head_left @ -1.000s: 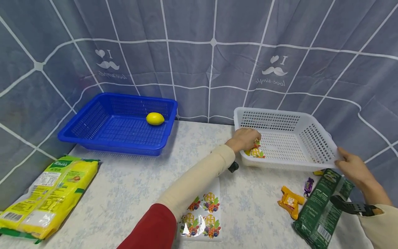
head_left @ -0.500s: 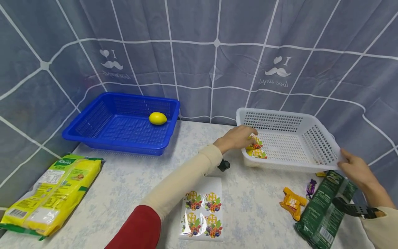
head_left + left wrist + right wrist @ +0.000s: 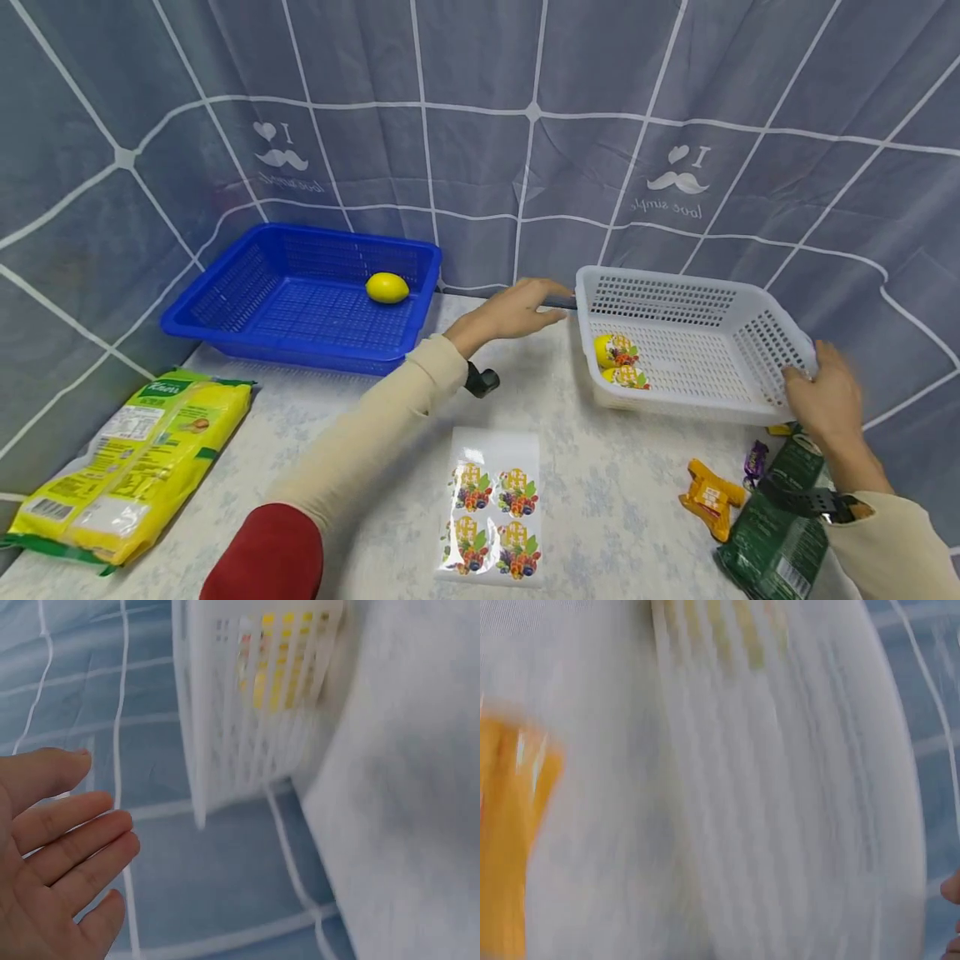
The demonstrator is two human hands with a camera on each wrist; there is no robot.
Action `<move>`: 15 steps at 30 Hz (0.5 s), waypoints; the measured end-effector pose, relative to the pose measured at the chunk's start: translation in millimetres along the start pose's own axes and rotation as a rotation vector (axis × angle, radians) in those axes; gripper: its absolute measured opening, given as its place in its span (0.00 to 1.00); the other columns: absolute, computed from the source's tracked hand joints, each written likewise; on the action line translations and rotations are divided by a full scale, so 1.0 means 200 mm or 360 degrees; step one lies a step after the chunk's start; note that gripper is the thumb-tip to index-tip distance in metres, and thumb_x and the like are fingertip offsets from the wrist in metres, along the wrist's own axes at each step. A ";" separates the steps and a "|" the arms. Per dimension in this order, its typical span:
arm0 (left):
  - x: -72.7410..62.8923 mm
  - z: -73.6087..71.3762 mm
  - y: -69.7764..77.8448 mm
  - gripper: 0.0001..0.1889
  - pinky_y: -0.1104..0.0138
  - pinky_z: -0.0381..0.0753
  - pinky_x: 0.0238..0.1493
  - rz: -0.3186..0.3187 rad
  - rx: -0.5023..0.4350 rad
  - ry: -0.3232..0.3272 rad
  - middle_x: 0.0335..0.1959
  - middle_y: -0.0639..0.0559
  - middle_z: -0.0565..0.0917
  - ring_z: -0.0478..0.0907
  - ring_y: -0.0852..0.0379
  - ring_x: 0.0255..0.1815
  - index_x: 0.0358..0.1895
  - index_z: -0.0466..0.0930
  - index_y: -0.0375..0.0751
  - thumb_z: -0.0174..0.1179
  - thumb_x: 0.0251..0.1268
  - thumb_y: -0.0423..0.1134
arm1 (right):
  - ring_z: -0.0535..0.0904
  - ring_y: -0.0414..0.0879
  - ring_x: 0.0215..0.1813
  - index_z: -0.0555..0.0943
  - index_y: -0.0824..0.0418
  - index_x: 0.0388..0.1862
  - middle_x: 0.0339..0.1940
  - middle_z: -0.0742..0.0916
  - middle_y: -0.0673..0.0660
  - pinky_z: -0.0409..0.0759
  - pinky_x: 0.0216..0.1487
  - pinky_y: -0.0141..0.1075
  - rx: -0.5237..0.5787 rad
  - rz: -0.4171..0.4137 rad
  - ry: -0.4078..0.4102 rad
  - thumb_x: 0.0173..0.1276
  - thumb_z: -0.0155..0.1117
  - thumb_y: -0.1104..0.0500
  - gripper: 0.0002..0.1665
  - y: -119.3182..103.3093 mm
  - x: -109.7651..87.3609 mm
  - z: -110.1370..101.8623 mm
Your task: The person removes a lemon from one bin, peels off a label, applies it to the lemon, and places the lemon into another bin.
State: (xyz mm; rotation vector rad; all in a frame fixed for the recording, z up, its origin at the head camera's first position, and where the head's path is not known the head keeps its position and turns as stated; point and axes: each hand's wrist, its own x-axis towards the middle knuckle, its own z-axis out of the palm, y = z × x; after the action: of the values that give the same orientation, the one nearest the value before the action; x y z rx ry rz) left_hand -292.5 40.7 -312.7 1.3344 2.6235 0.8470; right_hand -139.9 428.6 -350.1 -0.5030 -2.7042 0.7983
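Note:
My left hand is just off the left end of the white basket, fingers extended and holding nothing. The left wrist view shows this hand with its palm visible and fingers apart from the basket wall. My right hand grips the basket's right end, thumb over the rim. Only a bit of its fingers enters the right wrist view, which is blurred. Inside the white basket, at its left end, lie two yellow lemons bearing colourful fruit stickers.
A blue basket with one plain lemon stands at back left. A yellow Knorr bag lies front left, a sticker sheet front centre. Near my right forearm are an orange packet, a purple candy and a green bag.
My left hand has come out of the white basket and moved left, leaving the stickered lemons inside. My right hand has shifted inward along the basket's right end, thumb now over the rim.

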 end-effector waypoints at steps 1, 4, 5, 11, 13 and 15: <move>-0.02 -0.04 -0.02 0.22 0.62 0.65 0.69 -0.0003 -0.0005 0.0018 0.65 0.43 0.76 0.69 0.50 0.68 0.66 0.73 0.34 0.54 0.74 0.39 | 0.45 0.75 0.74 0.42 0.75 0.76 0.76 0.49 0.76 0.45 0.72 0.64 0.0023 -0.0046 -0.0009 0.76 0.41 0.57 0.38 -0.04 0.00 0.03; -0.09 -0.15 -0.09 0.21 0.62 0.73 0.61 -0.0059 -0.0033 0.0081 0.55 0.41 0.82 0.81 0.54 0.47 0.65 0.74 0.34 0.55 0.74 0.39 | 0.42 0.72 0.76 0.43 0.71 0.78 0.78 0.47 0.72 0.43 0.73 0.64 0.0081 -0.0158 -0.0063 0.78 0.42 0.56 0.38 -0.22 0.01 0.11; -0.11 -0.20 -0.12 0.21 0.62 0.74 0.58 -0.0095 -0.0049 0.0102 0.48 0.40 0.84 0.80 0.56 0.35 0.65 0.74 0.34 0.55 0.74 0.40 | 0.42 0.71 0.76 0.44 0.70 0.78 0.78 0.48 0.71 0.43 0.72 0.64 0.0107 -0.0202 -0.0074 0.79 0.43 0.56 0.38 -0.28 0.02 0.14; -0.27 -0.46 -0.31 0.22 0.57 0.72 0.59 -0.0328 -0.0051 0.0213 0.53 0.40 0.82 0.73 0.55 0.23 0.68 0.72 0.38 0.54 0.75 0.41 | 0.46 0.66 0.78 0.48 0.67 0.79 0.79 0.53 0.68 0.45 0.75 0.59 0.0252 -0.0406 -0.0182 0.78 0.48 0.56 0.38 -0.72 0.02 0.29; -0.32 -0.52 -0.39 0.22 0.54 0.69 0.65 -0.0388 -0.0006 0.0235 0.65 0.40 0.75 0.80 0.48 0.45 0.67 0.72 0.36 0.54 0.75 0.40 | 0.46 0.64 0.78 0.48 0.66 0.79 0.79 0.53 0.66 0.45 0.75 0.57 0.0309 -0.0461 -0.0264 0.77 0.50 0.55 0.39 -0.85 0.01 0.35; -0.37 -0.57 -0.46 0.22 0.51 0.67 0.67 -0.0432 0.0031 0.0229 0.66 0.38 0.74 0.74 0.42 0.62 0.67 0.72 0.34 0.54 0.74 0.39 | 0.47 0.61 0.79 0.49 0.64 0.79 0.80 0.54 0.64 0.46 0.76 0.54 0.0360 -0.0506 -0.0352 0.77 0.52 0.54 0.40 -0.97 0.00 0.41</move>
State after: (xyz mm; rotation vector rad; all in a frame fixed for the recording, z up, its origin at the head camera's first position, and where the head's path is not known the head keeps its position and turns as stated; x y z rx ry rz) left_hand -349.3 -109.6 -276.1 0.9209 2.8399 0.9068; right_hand -218.1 237.5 -307.6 0.0701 -2.7370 1.1002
